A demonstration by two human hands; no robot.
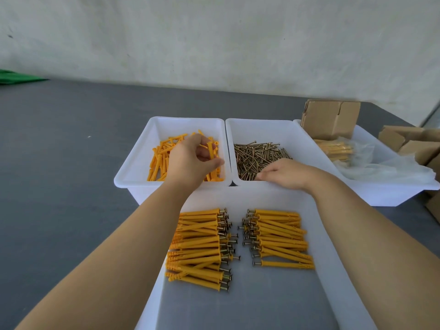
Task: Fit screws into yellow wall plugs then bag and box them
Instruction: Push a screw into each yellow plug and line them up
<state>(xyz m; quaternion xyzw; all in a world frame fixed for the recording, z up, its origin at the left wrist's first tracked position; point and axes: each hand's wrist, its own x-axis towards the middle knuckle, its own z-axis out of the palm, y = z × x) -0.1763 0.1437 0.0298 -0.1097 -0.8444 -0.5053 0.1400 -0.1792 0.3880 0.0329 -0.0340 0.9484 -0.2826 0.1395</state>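
My left hand (194, 160) is over the left white bin (133, 167) of loose yellow wall plugs (158, 160) and pinches one yellow plug (210, 150) upright between thumb and fingers. My right hand (288, 173) reaches into the middle white bin (264, 126) of brass screws (257, 157), its fingertips down among the near screws; whether it holds one is hidden. In the near white tray (328, 246) lie two piles of plugs with screws fitted, a left pile (200, 248) and a right pile (278, 239), screw heads facing the middle.
A third white bin (381, 194) at the right holds a clear bag of finished plugs (338, 148), loose plastic bags (385, 167) and a cardboard box (329, 119). More cardboard boxes (409, 141) stand at the far right. Everything rests on a grey table (59, 163); a wall runs behind.
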